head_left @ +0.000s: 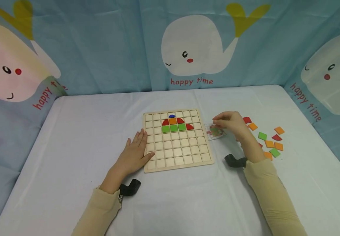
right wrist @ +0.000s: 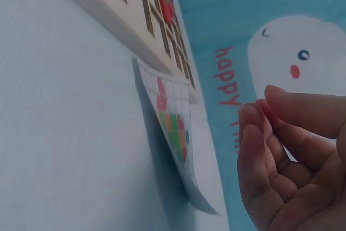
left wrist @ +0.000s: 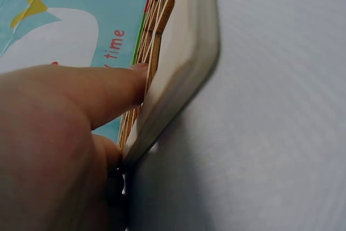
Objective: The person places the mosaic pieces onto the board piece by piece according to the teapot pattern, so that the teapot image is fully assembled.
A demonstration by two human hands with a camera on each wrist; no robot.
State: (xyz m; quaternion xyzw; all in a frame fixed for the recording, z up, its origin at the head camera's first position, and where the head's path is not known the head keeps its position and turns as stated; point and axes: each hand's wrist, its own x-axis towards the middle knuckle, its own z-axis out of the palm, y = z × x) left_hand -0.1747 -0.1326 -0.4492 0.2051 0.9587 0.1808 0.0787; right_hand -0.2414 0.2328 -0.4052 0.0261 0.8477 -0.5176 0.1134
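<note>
My left hand (head_left: 134,154) lies at the left side of the wooden grid board (head_left: 177,165), fingers along its edge and thumb over it. In the left wrist view the thumb of this hand (left wrist: 59,117) touches the board (left wrist: 189,47). On the grid, a blue piece (head_left: 171,116) tops an orange square (head_left: 172,121) between red curved pieces; below are green squares (head_left: 174,128) and a red piece (head_left: 189,126). My right hand (head_left: 231,123) hovers by the patterned card (head_left: 215,131). In the right wrist view its curled fingertips (right wrist: 257,114) meet beside the card (right wrist: 173,117), nothing visible between them.
Loose orange (head_left: 279,130), green (head_left: 262,136) and red pieces (head_left: 277,137) lie scattered on the white table (head_left: 187,203) to the right, some partly behind my right forearm. A blue whale-print curtain (head_left: 108,49) hangs behind the table.
</note>
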